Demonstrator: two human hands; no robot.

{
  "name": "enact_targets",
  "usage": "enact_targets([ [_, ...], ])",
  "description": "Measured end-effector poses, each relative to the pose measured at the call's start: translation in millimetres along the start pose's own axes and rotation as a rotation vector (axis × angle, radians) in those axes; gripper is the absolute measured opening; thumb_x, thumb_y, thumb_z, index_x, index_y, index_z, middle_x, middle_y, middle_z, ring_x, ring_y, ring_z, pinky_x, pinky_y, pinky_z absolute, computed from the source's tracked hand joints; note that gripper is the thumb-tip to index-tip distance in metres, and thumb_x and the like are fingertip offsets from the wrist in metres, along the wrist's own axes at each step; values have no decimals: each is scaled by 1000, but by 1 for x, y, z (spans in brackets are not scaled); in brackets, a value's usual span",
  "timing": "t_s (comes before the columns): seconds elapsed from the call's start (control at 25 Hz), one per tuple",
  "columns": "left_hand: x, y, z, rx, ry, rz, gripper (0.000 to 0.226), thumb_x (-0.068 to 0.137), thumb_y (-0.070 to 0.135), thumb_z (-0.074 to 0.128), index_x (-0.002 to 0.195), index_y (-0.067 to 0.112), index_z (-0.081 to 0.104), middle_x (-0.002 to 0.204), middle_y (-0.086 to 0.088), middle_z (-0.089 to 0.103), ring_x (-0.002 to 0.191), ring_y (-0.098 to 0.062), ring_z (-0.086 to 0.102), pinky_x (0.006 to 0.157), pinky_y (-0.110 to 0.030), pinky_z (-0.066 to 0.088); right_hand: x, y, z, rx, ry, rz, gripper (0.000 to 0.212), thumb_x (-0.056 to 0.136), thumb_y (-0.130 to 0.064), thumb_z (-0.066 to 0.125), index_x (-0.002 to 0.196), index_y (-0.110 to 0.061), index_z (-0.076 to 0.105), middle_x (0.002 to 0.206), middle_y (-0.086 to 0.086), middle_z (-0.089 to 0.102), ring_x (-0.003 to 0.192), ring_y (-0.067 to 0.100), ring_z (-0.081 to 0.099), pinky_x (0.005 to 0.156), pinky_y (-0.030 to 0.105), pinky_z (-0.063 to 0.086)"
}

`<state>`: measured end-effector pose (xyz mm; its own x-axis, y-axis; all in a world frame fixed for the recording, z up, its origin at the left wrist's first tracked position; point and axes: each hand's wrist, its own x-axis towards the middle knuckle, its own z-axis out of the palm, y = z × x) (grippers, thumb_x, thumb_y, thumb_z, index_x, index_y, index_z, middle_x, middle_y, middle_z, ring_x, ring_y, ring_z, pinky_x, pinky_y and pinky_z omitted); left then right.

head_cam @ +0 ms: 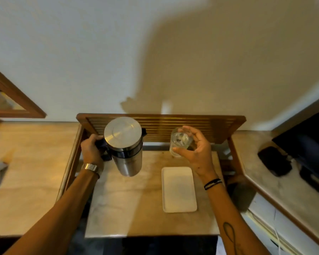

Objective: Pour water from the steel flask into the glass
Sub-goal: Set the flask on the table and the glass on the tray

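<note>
A: Nearest to us lies the white rectangular tray (179,189) on the small wooden table (129,203), bare, just below and toward us from the glass. What do we make of it?

B: We treat it as a likely landing place, but that is only our guess. Farther out, our left hand (90,151) is wrapped closed around the dark handle (102,146) of the steel flask (126,146). The flask looks lifted off the table, upright, with its lid (122,131) on.

A: And the right?

B: Our right hand (196,148) has the glass (180,141) pinched between thumb and curled fingers, half closed around its wall, held above the far part of the table. Whether there is already water in it, we cannot tell; it is blurred.

A: So the flask and glass are apart, side by side. How do we pour well?

B: We judge the pour not yet begun. We bring the flask's spout (144,131), the dark nub facing the glass, over the rim, keep the glass level and low, then tip slowly from the wrist. If the lid needs opening, we cannot see that from here.

A: Beyond both, the slatted wooden back rail (191,124) stands close, so we keep clear of it.
</note>
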<state>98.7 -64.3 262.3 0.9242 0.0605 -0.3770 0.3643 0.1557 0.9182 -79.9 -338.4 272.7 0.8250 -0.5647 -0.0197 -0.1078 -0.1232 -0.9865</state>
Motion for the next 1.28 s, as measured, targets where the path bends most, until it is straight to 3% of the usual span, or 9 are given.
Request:
enact_targets([
  [0.08,2,-48,-9,19,69,-66,15,73,24,56,62,15,51,55,2,55,46,-15,53,41,-21,43,-9,50,6,-63,0,61,74,75,-2,99,138,-24,66,136,-3,74,124,11,71,94,22,61],
  [0.2,6,-119,-22,25,148,-101,17,73,18,52,56,16,51,40,13,52,37,-4,49,36,-12,39,-22,135,15,-163,1,170,73,77,-9,99,141,-16,66,139,2,73,128,23,68,98,37,61],
  [0.28,12,-158,-34,26,171,-143,33,75,14,48,45,25,54,39,14,50,37,-3,48,37,-11,37,-30,184,19,-216,0,239,72,77,-7,99,140,-13,66,139,5,72,128,27,67,100,42,61],
  [0.36,22,-197,-43,55,180,-193,41,74,13,45,36,25,53,38,16,47,38,-3,46,39,-11,36,-35,233,22,-263,-2,317,72,75,-6,99,139,-12,65,138,4,72,125,28,67,96,31,61],
  [0.44,26,-224,-50,50,185,-215,44,75,12,43,34,24,53,38,17,46,38,-1,45,39,-10,37,-41,269,22,-305,-2,377,75,74,-5,100,139,-13,64,136,3,71,124,28,67,89,10,53],
  [0.52,33,-249,-57,52,203,-225,45,75,12,42,35,24,57,38,17,48,38,0,47,39,-9,37,-43,305,23,-347,-18,428,77,73,-3,100,141,-11,63,136,3,70,124,28,65,89,1,47],
  [0.8,50,-318,-75,61,143,-214,44,79,11,43,42,23,64,43,18,55,46,1,51,48,-12,43,-58,387,20,-458,-19,508,79,72,0,99,142,-8,62,135,5,69,126,24,63,107,36,54],
  [1.0,61,-334,-73,34,178,-224,43,75,16,43,39,26,62,42,19,53,45,2,48,48,-13,39,-60,416,26,-479,27,523,79,73,1,98,142,-10,62,135,2,69,124,20,64,109,36,56],
  [1.28,59,-343,-68,7,131,-200,51,77,11,40,42,30,71,46,22,62,53,6,60,60,-9,49,-56,433,36,-492,66,511,83,71,-3,99,143,-13,58,139,2,68,127,23,65,108,35,57],
])
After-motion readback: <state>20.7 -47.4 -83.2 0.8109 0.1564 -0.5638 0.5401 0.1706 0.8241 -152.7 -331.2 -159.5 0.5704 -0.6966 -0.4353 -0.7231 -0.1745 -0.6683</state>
